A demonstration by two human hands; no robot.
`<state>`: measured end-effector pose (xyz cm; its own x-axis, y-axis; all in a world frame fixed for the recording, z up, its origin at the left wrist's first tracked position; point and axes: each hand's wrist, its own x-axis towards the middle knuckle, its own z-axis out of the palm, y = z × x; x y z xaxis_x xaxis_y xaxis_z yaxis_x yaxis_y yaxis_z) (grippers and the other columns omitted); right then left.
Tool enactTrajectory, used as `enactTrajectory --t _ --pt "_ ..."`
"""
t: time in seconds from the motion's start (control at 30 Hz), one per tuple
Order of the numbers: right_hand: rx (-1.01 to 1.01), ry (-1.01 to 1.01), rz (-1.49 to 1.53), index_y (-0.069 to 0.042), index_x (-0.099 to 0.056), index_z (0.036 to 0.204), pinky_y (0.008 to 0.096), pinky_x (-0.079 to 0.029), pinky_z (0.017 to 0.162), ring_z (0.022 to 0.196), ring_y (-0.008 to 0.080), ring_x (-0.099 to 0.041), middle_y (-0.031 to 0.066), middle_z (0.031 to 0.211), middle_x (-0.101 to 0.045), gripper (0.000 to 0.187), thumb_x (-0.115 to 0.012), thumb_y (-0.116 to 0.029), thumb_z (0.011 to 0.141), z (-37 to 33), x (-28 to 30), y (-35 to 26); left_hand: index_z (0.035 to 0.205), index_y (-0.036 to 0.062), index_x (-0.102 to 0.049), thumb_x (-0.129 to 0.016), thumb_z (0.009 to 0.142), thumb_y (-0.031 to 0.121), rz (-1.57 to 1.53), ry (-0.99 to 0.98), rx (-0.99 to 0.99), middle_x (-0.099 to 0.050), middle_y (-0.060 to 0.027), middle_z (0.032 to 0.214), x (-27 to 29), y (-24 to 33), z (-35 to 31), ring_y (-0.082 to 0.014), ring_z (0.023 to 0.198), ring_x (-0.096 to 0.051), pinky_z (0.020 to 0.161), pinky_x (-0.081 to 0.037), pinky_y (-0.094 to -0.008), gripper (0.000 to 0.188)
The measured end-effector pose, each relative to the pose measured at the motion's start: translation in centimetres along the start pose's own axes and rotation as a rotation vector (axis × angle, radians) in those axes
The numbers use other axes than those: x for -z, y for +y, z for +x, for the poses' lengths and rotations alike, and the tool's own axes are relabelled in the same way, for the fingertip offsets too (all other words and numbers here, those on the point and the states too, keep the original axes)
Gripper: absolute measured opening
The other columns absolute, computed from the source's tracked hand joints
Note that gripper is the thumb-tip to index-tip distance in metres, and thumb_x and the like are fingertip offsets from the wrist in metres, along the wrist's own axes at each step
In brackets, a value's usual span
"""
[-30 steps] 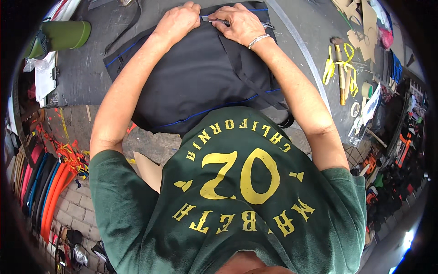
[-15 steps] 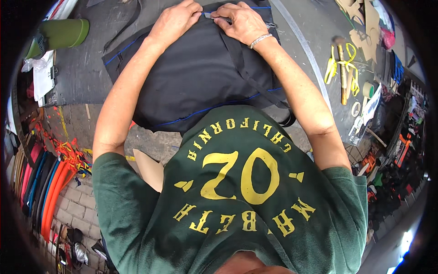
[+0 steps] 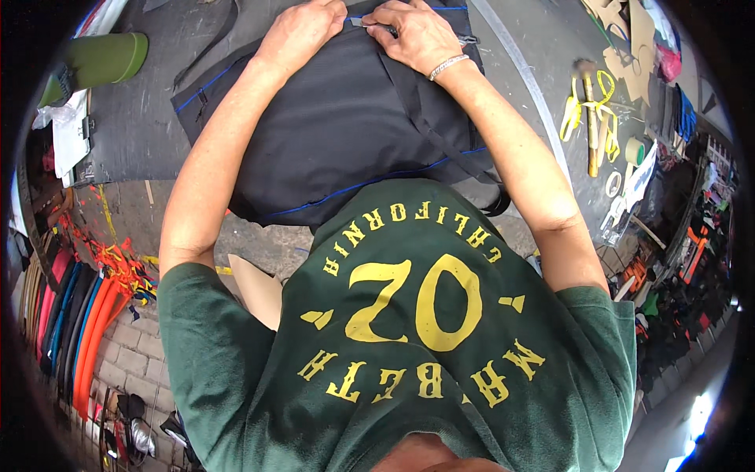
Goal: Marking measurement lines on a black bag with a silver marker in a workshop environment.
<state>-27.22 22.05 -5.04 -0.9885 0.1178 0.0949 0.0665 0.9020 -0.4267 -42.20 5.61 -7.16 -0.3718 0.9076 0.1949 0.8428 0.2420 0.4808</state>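
A black fabric bag (image 3: 314,134) with blue piping along its edges lies on the dark worktable, its near side against my shirt. My left hand (image 3: 303,35) is closed on the far edge of the bag, fingertips pinched at the blue piping. Just to the right of it, a small grey tag (image 3: 357,22) shows at that edge. Curled over the same edge beside the tag is my right hand (image 3: 414,35), thumb tucked in under the fingers. A black strap (image 3: 407,98) runs from below my right hand down across the bag.
A hammer (image 3: 590,118) and yellow tape measure (image 3: 604,86) lie to the right, near a green tape roll (image 3: 634,151). Brown cardboard pieces (image 3: 629,47) sit far right. A green roll (image 3: 110,59) and clipboard (image 3: 72,134) are at left, above orange strips (image 3: 93,338).
The view has shifted very slightly. Both hands stay at the bag's far edge, with the right fingers moved a little around the grey tag.
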Motion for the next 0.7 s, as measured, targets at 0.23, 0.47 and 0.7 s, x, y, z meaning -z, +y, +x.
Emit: enactTrajectory --t 0.23,0.47,0.7 --pt "-0.089 0.083 -0.032 -0.009 -0.074 0.096 0.0436 -0.052 0.082 0.088 0.0371 -0.063 0.0099 0.097 -0.07 0.015 -0.066 -0.021 0.091 -0.4 -0.6 -1.6 0.092 0.0034 -0.065 -0.063 0.095 0.015 -0.042 0.007 -0.005 -0.063 -0.0162 0.092 0.1 0.1 -0.3 -0.0395 0.084 -0.068 0.074 -0.055 -0.0476 0.012" --pt "-0.112 0.081 -0.038 -0.008 -0.073 0.097 0.044 -0.051 0.086 0.088 0.036 -0.066 0.0109 0.096 -0.072 0.015 -0.065 -0.02 0.092 -0.4 -0.9 -1.6 0.094 0.0038 -0.067 -0.063 0.095 0.015 -0.062 0.069 -0.052 -0.062 -0.0146 0.091 -0.3 -0.4 -0.8 -0.0369 0.086 -0.067 0.077 -0.055 -0.0451 0.011" --pt "-0.268 0.335 -0.04 -0.005 -0.074 0.103 0.0462 -0.052 0.085 0.09 0.0381 -0.069 0.0182 0.099 -0.073 0.019 -0.064 -0.02 0.096 -0.9 -0.4 0.1 0.094 0.0034 -0.067 -0.064 0.094 0.014 -0.078 0.134 -0.047 -0.063 -0.0148 0.093 -0.6 -0.5 -1.3 -0.0362 0.086 -0.068 0.078 -0.055 -0.0449 0.011"
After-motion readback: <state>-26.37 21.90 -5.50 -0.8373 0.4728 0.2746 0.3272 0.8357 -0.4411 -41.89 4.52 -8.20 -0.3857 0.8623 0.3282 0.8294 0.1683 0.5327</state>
